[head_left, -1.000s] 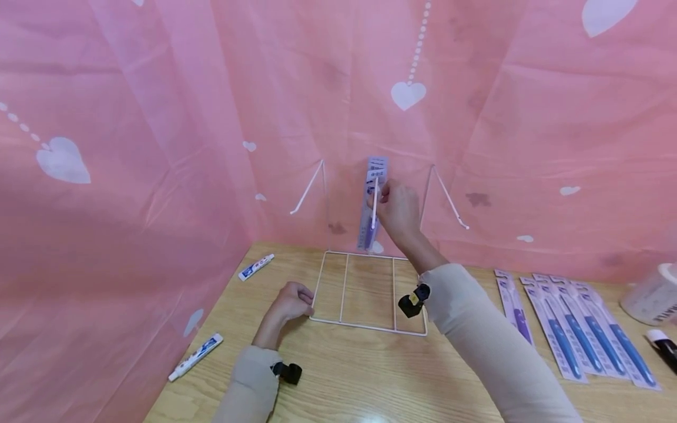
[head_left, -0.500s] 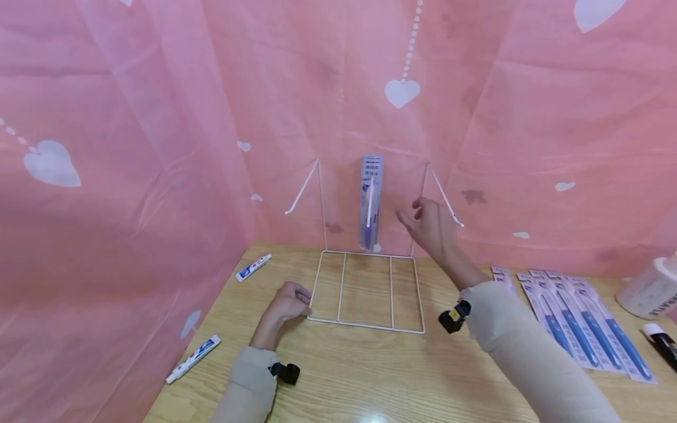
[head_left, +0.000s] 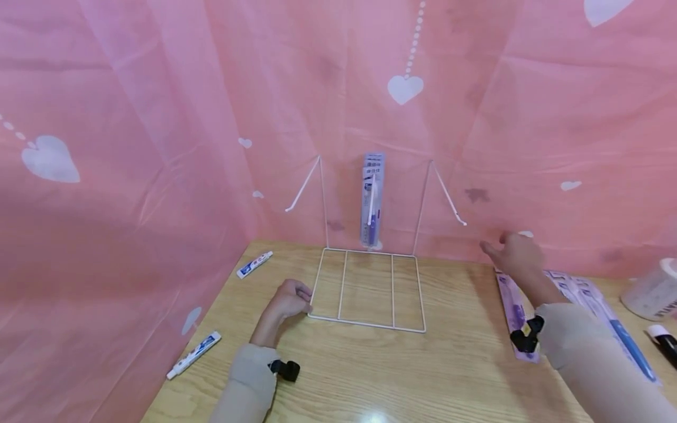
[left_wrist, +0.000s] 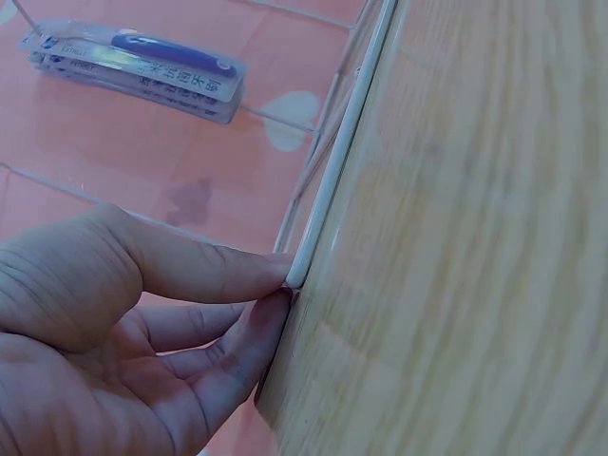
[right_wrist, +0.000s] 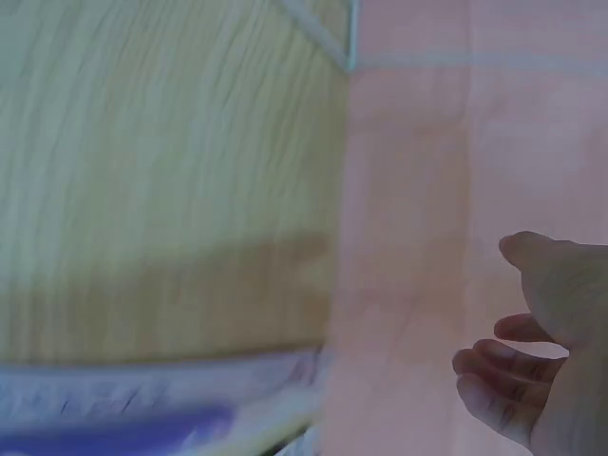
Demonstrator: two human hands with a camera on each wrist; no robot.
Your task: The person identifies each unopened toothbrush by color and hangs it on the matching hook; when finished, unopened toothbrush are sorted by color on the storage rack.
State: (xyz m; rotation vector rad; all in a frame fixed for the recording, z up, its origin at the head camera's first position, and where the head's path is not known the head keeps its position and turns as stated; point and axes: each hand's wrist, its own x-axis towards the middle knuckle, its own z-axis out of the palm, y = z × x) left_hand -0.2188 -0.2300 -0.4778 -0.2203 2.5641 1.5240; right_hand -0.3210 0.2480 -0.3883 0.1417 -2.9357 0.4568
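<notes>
My left hand (head_left: 288, 299) pinches the front left corner of a white wire rack (head_left: 365, 324) between thumb and fingers, seen close up in the left wrist view. Several packaged toothbrushes (head_left: 372, 202) hang one behind another on the rack's middle prong; a purple handle shows on the front one. My right hand (head_left: 520, 255) holds nothing and is in the air at the right, fingers loosely bent. Below it on the table lies a packaged purple toothbrush (head_left: 512, 311), partly covered by the wrist. Blue packaged toothbrushes (head_left: 629, 343) lie beside it, partly hidden by the sleeve.
Two prongs of the rack, a left prong (head_left: 303, 185) and a right prong (head_left: 449, 194), stick out bare. Two toothpaste tubes (head_left: 194, 355) lie at the left. A white container (head_left: 653, 291) and a black tube with a white cap (head_left: 663, 343) are at the far right. Pink cloth (head_left: 328, 88) hangs behind.
My right hand has let go of the toothbrush on the middle prong and moved right, over the packs on the table. My left hand has stayed on the rack corner.
</notes>
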